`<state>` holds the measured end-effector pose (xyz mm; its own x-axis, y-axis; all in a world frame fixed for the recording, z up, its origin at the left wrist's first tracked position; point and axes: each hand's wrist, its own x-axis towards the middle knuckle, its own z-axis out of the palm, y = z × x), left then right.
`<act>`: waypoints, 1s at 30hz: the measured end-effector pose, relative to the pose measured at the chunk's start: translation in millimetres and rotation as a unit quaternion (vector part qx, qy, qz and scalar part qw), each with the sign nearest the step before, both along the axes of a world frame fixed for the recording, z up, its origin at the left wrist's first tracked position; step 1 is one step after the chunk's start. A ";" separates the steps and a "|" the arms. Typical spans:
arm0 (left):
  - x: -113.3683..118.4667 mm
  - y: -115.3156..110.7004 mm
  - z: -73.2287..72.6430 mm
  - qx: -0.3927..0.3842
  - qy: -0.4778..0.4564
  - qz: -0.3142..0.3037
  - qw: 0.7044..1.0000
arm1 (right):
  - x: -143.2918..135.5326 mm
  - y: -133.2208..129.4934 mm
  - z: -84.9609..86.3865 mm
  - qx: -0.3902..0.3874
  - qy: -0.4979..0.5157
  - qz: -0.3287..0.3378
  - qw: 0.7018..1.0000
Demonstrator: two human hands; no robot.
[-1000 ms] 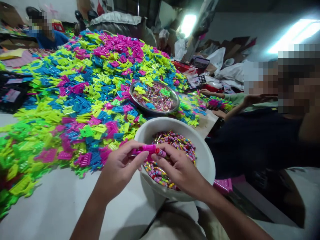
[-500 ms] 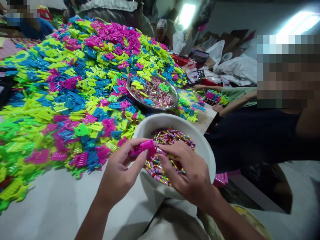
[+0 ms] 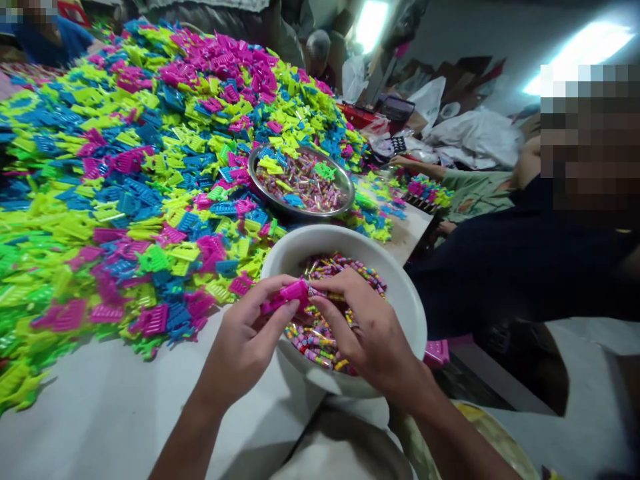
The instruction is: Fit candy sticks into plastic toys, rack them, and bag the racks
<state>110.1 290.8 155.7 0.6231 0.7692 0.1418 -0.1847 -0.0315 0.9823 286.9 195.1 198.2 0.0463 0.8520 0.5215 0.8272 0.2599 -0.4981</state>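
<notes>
My left hand [image 3: 250, 347] is closed around a bright pink plastic piece [image 3: 287, 298], thumb on top and fingers beneath. Thumb and forefinger of my right hand [image 3: 373, 327] pinch a small patterned tube [image 3: 314, 291] at the right end of that piece. How far the tube sits inside the piece, I cannot tell. Both hands are over the near left part of a white bowl [image 3: 407, 300]. Inside the bowl lie many small tubes [image 3: 320, 340] with multicoloured contents, partly hidden by my fingers.
A large heap of pink, yellow, green and blue plastic pieces [image 3: 165, 167] covers the table's left and back. Behind the bowl stands a metal basin [image 3: 345, 207] of small tubes and a few plastic pieces. A person in dark clothing [image 3: 500, 267] is close on the right.
The view has shifted slightly, so the heap and bowl appear a little further left. My right fingers have moved in closer on the tube at the pink piece's end.
</notes>
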 end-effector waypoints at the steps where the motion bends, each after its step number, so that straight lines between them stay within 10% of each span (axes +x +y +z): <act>1: 1.1 -0.5 0.0 -0.003 -0.001 0.003 1.000 | 1.6 0.2 1.4 -0.015 0.018 0.009 1.000; 13: -11.6 18.4 0.3 -0.057 0.007 -0.127 0.990 | 17.8 7.7 0.3 -0.184 0.261 0.095 0.943; 18: -47.1 50.6 -0.6 0.042 0.123 0.033 0.991 | -5.4 3.8 -3.0 -0.184 0.181 0.092 0.962; 21: -87.7 79.4 -13.9 0.160 0.330 0.186 0.911 | -25.0 0.3 -9.4 -0.215 0.118 0.136 0.960; 25: -138.2 109.9 -49.0 0.268 0.554 0.164 0.771 | -31.6 2.9 -19.0 -0.215 0.043 0.166 0.961; 30: -137.9 119.0 -79.0 0.272 0.576 0.116 0.763 | 5.2 13.8 -25.0 -0.193 -0.025 0.083 0.977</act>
<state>-27.8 409.8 76.7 0.4319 0.8999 -0.0599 0.8624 -0.3926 0.3197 292.1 208.9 173.1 -0.1269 0.9793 0.1577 0.8155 0.1935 -0.5455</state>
